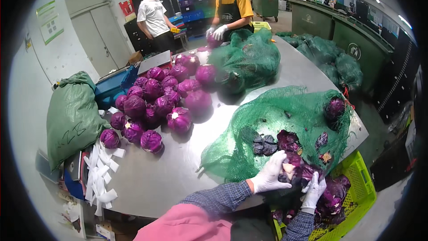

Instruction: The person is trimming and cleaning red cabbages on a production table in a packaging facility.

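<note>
My left hand wears a white glove and grips a red cabbage with its pale stem end showing. On the cabbage's other side my right hand, gloved too, grasps its loose outer leaves. Under the cabbage spreads a green mesh bag, with torn dark leaves and a cut stem piece on it. Another red cabbage lies at the bag's far right end. Below my right hand, a yellow-green plastic crate contains purple leaves.
Many trimmed-looking red cabbages cover the steel table's left side, near white foam strips and a green sack. A full mesh bag lies before a gloved co-worker. Another person stands farther left. Green bins stand right.
</note>
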A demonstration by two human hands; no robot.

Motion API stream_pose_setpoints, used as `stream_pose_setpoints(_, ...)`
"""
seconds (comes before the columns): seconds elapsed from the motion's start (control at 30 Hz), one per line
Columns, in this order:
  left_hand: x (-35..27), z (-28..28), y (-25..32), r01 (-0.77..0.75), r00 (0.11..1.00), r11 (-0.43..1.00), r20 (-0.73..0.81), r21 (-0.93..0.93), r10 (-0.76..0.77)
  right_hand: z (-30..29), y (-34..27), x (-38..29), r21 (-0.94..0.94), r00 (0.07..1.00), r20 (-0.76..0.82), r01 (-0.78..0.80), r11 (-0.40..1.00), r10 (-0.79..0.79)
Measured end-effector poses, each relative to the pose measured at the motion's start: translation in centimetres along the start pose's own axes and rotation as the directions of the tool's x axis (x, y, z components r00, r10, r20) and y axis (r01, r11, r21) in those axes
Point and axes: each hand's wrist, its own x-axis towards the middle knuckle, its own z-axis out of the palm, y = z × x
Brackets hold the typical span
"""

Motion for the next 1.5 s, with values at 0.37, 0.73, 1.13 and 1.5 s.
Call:
stream_pose_setpoints(0.37,0.2,-2.5,-2.2,0.428,0.904,0.882,0.101,-0.197,-0.416,-16.2,3.4,-2.4,-0.139,0.907,-0.413,0.023,0.99,-0.079)
stream_pose_setpoints(0.73,4.2,-4.4,3.9,-0.183,0.83,0.962,0.556,0.201,0.042,-3.2,-2.8,-4.3,-0.04,0.951,0.199,0.249,0.968,-0.237)
stream_pose_setpoints(1.13,3.8,-0.7,0.6,0.308,0.933,0.935,0.246,-0.175,-0.261,1.9,-5.2,-2.9,0.002,0.986,0.167,-0.016,1.0,0.016)
stream_pose_setpoints(1.5,5.6,0.2,2.2,-0.014,0.941,0.981,0.336,0.193,-0.053,-1.2,-3.7,-4.4,-0.448,0.964,0.191,0.252,0.858,-0.184)
